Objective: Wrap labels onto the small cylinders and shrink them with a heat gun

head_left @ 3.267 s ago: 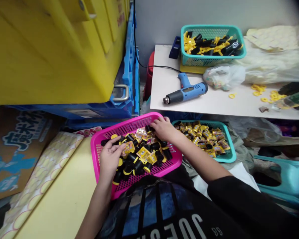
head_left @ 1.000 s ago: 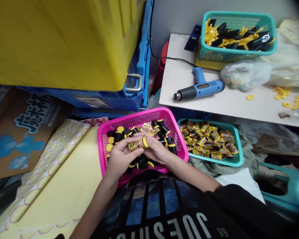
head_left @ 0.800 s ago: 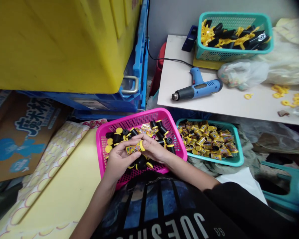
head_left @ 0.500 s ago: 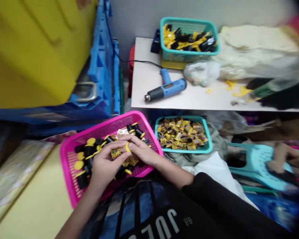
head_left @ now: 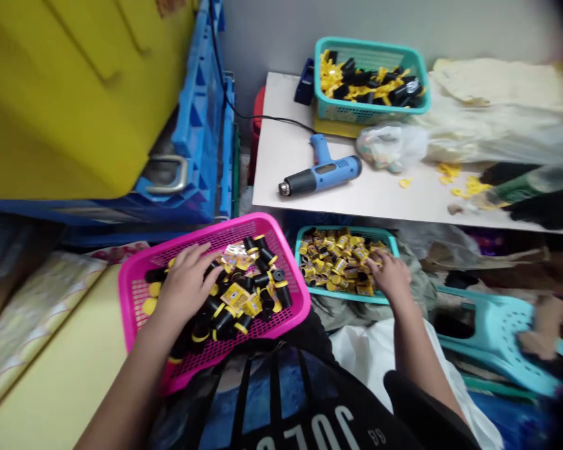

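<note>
A pink basket (head_left: 141,275) rests on my lap, filled with several small black cylinders with yellow caps (head_left: 267,294) and loose yellow printed wrappers (head_left: 237,292). My left hand (head_left: 185,287) lies flat on that pile, fingers spread, holding nothing. My right hand (head_left: 388,274) reaches over the right edge of a teal basket (head_left: 342,297) on the floor, which is full of wrapped cylinders (head_left: 338,259). Its fingers curl down over the pile, and whether they hold a piece is hidden.
A low white table (head_left: 380,197) carries a blue heat gun (head_left: 321,175), a second teal basket (head_left: 370,109) of black and yellow parts, plastic bags and loose yellow rings. Yellow and blue crates (head_left: 75,106) stand at left. A teal stool (head_left: 497,337) lies at right.
Earlier both hands held a wrapped cylinder together over the pink basket. Now my right hand has moved right to the floor teal basket and my left hand has dropped onto the pink basket's pile.
</note>
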`<action>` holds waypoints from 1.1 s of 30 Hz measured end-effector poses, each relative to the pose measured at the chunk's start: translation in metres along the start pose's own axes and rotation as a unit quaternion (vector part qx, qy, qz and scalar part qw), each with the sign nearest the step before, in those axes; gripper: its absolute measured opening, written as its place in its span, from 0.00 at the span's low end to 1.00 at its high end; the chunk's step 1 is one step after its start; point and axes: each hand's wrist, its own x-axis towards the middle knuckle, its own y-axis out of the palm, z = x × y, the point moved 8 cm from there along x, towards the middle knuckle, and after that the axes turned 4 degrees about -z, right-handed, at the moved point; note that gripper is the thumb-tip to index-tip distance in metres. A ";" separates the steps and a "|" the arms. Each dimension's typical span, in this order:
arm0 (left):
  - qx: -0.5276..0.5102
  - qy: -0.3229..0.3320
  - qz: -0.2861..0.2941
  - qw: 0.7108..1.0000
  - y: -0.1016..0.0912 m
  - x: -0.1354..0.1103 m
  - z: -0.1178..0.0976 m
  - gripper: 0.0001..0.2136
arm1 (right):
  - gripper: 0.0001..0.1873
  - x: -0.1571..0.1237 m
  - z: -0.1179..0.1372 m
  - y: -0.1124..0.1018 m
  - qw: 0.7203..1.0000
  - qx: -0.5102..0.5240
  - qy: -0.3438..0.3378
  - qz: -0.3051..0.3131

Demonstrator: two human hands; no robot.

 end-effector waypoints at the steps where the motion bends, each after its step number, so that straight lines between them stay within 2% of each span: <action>1: 0.030 -0.029 0.034 0.999 0.006 -0.008 0.017 0.18 | 0.23 0.000 0.011 0.004 1.000 0.006 -0.024 0.001; 3: 0.070 -0.065 0.101 0.990 0.018 -0.022 0.039 0.19 | 0.22 -0.007 0.058 0.012 0.994 0.032 -0.102 0.003; 5: 0.086 -0.079 0.152 0.981 0.027 -0.028 0.046 0.19 | 0.20 -0.025 0.128 0.023 0.976 0.086 -0.196 0.028; 7: 0.093 -0.082 0.187 0.974 0.031 -0.025 0.045 0.17 | 0.16 -0.051 0.203 0.047 0.942 0.120 -0.295 0.109; 9: 0.091 -0.077 0.215 0.969 0.032 -0.017 0.042 0.15 | 0.13 -0.086 0.265 0.084 0.886 0.102 -0.389 0.230; 11: 0.083 -0.071 0.213 0.971 0.028 -0.010 0.039 0.16 | 0.15 -0.118 0.302 0.124 0.824 0.071 -0.443 0.345; 12: 0.072 -0.066 0.198 0.975 0.024 -0.007 0.037 0.16 | 0.16 -0.127 0.310 0.140 0.810 0.060 -0.444 0.378; 14: 0.039 -0.057 0.152 0.986 0.016 -0.004 0.032 0.15 | 0.14 -0.136 0.318 0.161 0.798 0.050 -0.441 0.407; 16: 0.005 -0.044 0.116 0.992 0.012 -0.005 0.026 0.13 | 0.12 -0.136 0.317 0.166 0.797 0.047 -0.446 0.405; 19: -0.006 -0.030 0.138 0.990 0.025 -0.008 0.015 0.11 | 0.12 -0.130 0.309 0.150 0.795 0.038 -0.461 0.392; 22: -0.001 -0.039 0.160 0.986 0.039 -0.006 0.011 0.10 | 0.14 -0.120 0.295 0.122 0.812 0.025 -0.457 0.362; 25: -0.003 -0.068 0.141 0.988 0.038 -0.003 0.015 0.11 | 0.15 -0.107 0.275 0.096 0.852 0.108 -0.387 0.334; 28: -0.003 -0.087 0.123 0.989 0.031 -0.001 0.019 0.10 | 0.16 -0.096 0.249 0.086 0.884 0.223 -0.262 0.316; 30: 0.000 -0.084 0.121 0.989 0.029 0.004 0.016 0.10 | 0.16 -0.095 0.239 0.089 0.888 0.254 -0.212 0.319; 33: 0.019 -0.059 0.138 0.988 0.039 0.019 0.006 0.15 | 0.13 -0.099 0.246 0.090 0.876 0.276 -0.229 0.321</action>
